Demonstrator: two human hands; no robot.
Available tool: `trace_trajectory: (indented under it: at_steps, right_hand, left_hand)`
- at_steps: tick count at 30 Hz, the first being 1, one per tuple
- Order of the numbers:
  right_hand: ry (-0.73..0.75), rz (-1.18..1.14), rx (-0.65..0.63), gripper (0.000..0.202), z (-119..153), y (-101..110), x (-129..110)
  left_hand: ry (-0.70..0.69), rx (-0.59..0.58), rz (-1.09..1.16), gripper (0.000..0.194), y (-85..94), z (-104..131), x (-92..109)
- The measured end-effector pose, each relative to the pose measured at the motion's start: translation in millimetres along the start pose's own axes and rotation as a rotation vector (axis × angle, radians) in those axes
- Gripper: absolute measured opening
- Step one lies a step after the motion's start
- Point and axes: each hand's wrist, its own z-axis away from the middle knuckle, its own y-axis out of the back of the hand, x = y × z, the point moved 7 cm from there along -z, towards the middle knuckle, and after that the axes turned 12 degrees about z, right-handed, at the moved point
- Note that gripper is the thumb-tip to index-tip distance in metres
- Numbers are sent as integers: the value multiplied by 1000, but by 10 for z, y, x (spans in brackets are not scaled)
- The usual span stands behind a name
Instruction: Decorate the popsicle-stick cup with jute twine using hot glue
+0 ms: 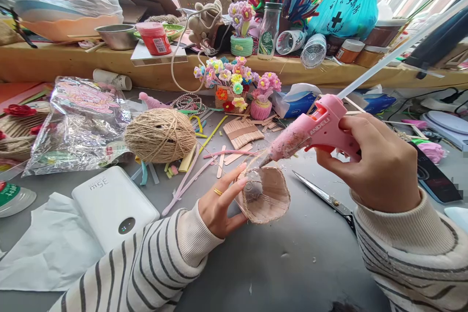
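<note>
My left hand (223, 202) grips a small basket (272, 200) made of wooden craft sticks, tilted so that its open mouth faces me. A strand of twine runs near its rim by my fingertips. In my right hand (376, 161) is a pink hot glue gun (325, 126), a long clear glue stick (398, 48) coming out of its back. The gun's nozzle points down at the basket's upper rim; whether it touches I cannot tell. Left of the basket lies a ball of jute twine (160, 135). Scissors (325, 197) lie below the glue gun.
A white power bank (115, 207) and a clear plastic bag (82, 122) lie on the left. Craft sticks (243, 132) and pink pipe cleaners (186, 185) are scattered beyond the basket. Flower pots and jars line the back shelf (153, 68). A dark phone (435, 170) lies at right.
</note>
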Motion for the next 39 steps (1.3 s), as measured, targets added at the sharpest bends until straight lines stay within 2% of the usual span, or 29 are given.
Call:
trace_trajectory:
  at_steps: [22,27,34,39]
  right_hand:
    - [18,-14,-18,24,0,-6,37]
    - [8,-18,-15,21,-4,0,55]
    - [20,-12,-40,21,-6,-18,56]
    - [-16,4,-28,19,-2,-12,89]
  left_hand:
    - [-6,23,65,74,9,-21,-10]
    - [20,-19,83,79,-4,-14,-25]
    - [11,-16,87,77,-5,-14,-20]
    - [1,-2,47,76,7,-20,-4]
